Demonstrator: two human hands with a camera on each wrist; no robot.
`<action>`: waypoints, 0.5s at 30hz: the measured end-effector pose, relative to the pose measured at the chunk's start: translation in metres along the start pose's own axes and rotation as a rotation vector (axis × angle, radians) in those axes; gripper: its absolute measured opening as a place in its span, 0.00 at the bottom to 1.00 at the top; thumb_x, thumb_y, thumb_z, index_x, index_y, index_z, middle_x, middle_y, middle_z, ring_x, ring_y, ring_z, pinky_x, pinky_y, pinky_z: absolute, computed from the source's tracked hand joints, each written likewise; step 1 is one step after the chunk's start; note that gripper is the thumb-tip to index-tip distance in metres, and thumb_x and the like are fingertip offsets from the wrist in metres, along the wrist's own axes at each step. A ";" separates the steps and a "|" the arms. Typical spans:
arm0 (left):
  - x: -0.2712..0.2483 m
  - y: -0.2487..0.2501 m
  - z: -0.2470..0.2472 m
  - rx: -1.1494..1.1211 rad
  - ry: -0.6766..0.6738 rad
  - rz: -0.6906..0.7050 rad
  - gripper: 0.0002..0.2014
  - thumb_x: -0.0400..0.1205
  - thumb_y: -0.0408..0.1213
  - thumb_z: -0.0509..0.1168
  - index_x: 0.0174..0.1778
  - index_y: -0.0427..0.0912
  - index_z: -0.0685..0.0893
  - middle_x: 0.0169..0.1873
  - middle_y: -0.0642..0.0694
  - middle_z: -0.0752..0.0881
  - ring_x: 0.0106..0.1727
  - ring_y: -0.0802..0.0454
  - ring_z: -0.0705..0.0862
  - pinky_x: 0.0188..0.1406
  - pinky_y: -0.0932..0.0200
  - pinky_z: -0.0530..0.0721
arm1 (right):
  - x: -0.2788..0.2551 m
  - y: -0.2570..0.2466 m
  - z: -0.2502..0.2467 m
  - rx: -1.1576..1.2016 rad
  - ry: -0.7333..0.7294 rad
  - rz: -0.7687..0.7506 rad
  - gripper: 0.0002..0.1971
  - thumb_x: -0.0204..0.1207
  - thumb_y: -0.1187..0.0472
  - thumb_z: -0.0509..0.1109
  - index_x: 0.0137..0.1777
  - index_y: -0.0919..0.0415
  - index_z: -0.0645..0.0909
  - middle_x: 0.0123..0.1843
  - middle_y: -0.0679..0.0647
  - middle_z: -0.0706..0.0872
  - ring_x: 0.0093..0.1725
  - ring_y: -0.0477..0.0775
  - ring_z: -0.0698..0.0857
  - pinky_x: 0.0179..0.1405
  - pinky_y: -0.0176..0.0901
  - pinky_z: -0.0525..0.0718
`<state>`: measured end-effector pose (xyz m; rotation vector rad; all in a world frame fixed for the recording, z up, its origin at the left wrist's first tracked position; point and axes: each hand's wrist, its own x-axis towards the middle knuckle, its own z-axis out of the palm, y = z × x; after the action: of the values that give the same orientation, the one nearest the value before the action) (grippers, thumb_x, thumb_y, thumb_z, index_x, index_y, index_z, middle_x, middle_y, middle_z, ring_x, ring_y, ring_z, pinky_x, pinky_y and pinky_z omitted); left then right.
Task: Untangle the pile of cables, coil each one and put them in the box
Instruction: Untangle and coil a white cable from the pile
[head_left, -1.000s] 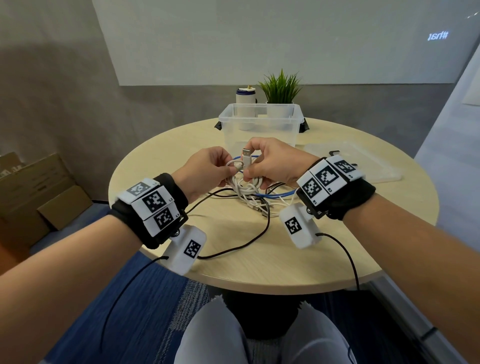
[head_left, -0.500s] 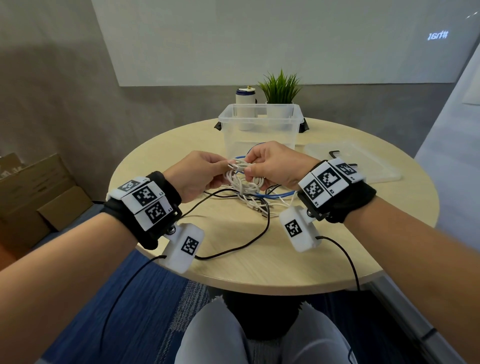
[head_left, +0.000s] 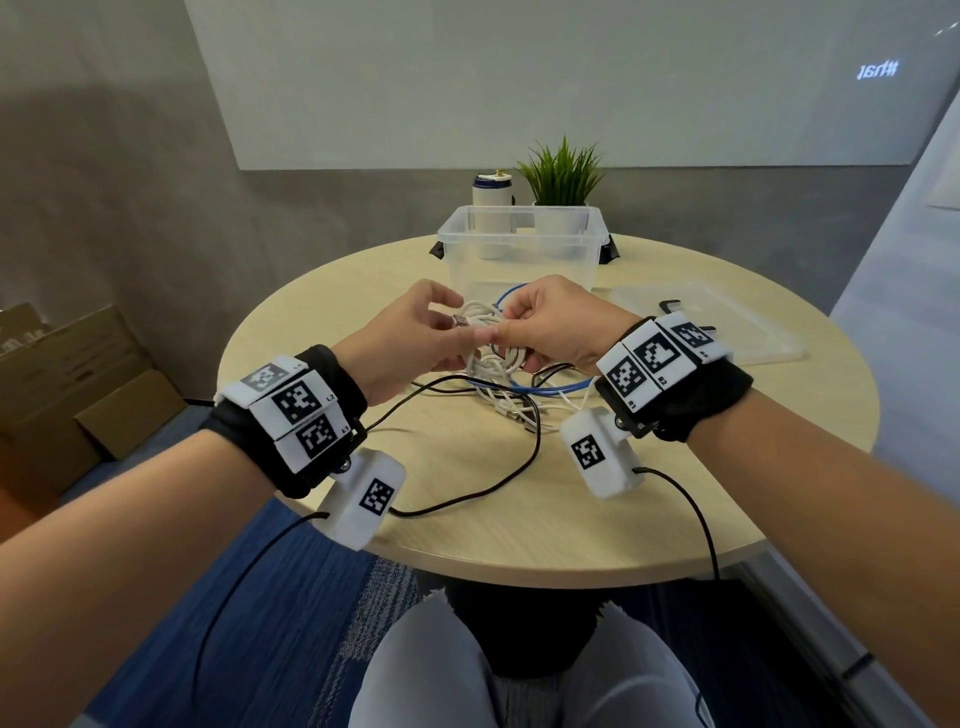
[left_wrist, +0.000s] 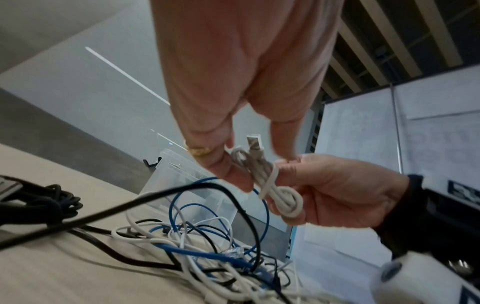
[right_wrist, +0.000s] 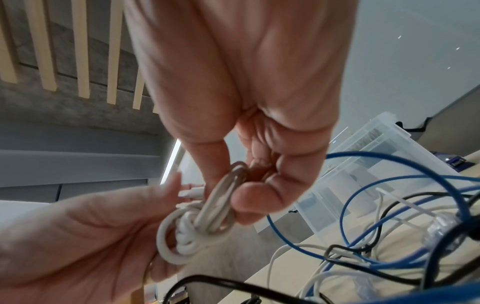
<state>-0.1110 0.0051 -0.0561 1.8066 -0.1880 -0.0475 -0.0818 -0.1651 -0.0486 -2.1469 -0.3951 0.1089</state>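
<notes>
Since the previous frame, both hands have lifted slightly. Right hand (head_left: 540, 325) pinches the coiled white round cable bundle (left_wrist: 270, 181); left hand (head_left: 410, 338) fingers curl loosely about its USB plug end, above the tangled pile (head_left: 514, 395), near the clear plastic box (head_left: 519, 244).

White coiled cable (head_left: 485, 332) above tangled pile (head_left: 519, 400)

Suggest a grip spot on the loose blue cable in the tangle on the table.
Probably the blue cable's raised loop, hooked from above: it arches clear of the tangled pile in front of the clear plastic box, while its lower run lies under white and black strands.
</notes>
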 end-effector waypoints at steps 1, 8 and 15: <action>0.000 -0.001 0.002 0.027 0.041 0.030 0.14 0.78 0.37 0.70 0.55 0.38 0.74 0.45 0.38 0.86 0.42 0.47 0.86 0.46 0.56 0.87 | 0.000 0.000 0.000 0.007 0.004 -0.002 0.14 0.72 0.55 0.77 0.46 0.68 0.85 0.41 0.62 0.89 0.35 0.53 0.86 0.41 0.47 0.88; 0.004 -0.005 0.002 0.062 0.109 0.057 0.05 0.84 0.33 0.62 0.42 0.38 0.77 0.48 0.30 0.85 0.44 0.41 0.85 0.50 0.48 0.87 | -0.005 -0.004 0.001 0.085 -0.009 -0.006 0.12 0.70 0.66 0.78 0.50 0.64 0.80 0.42 0.62 0.88 0.35 0.50 0.84 0.30 0.37 0.82; 0.004 -0.007 0.002 0.069 0.136 0.053 0.07 0.86 0.32 0.60 0.42 0.38 0.77 0.43 0.33 0.85 0.41 0.42 0.85 0.45 0.53 0.88 | -0.010 -0.009 -0.001 0.153 -0.101 0.042 0.09 0.74 0.67 0.75 0.52 0.64 0.82 0.50 0.66 0.88 0.41 0.52 0.83 0.33 0.38 0.83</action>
<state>-0.1070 0.0045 -0.0627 1.8649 -0.1417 0.1206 -0.0931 -0.1645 -0.0408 -2.0044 -0.3875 0.2640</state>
